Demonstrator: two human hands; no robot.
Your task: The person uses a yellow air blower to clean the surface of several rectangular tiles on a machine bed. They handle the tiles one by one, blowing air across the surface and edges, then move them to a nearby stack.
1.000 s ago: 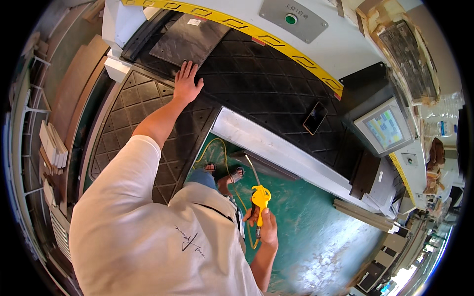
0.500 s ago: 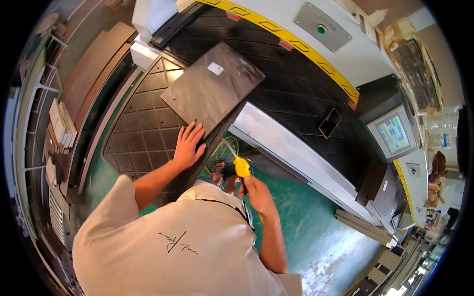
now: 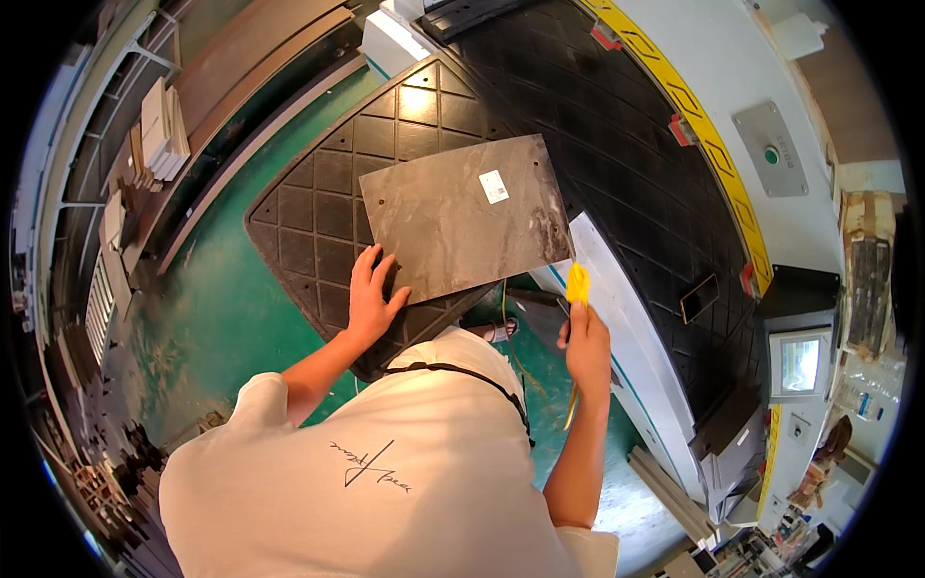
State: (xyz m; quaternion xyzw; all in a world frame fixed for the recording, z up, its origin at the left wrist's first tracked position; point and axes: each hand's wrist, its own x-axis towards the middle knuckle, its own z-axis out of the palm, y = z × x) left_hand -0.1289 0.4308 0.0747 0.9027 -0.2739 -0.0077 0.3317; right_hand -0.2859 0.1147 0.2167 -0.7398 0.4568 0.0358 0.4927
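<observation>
A grey-brown, stone-patterned flat panel (image 3: 453, 222) with a white label (image 3: 493, 187) lies on a black, diamond-grooved support (image 3: 318, 183). My left hand (image 3: 374, 301) rests at the panel's near left corner, its fingers spread against the edge and surface. In my right hand (image 3: 585, 349) is a yellow air blow gun (image 3: 577, 283), gripped by its handle. Its thin nozzle points up beside the panel's right end; whether it touches cannot be made out. A yellow hose (image 3: 571, 409) hangs below that hand.
A white machine beam with a yellow stripe (image 3: 713, 159) runs along the right. A phone (image 3: 700, 299) lies on the black bed, left of a control screen (image 3: 799, 363). A pale metal ledge (image 3: 631, 337) slants beside my right arm. Boards (image 3: 164, 130) are stacked at left.
My right hand has raised the blow gun up and to the right, to the panel's right end. The whole view has swung round. My left hand stays at the panel's near edge.
</observation>
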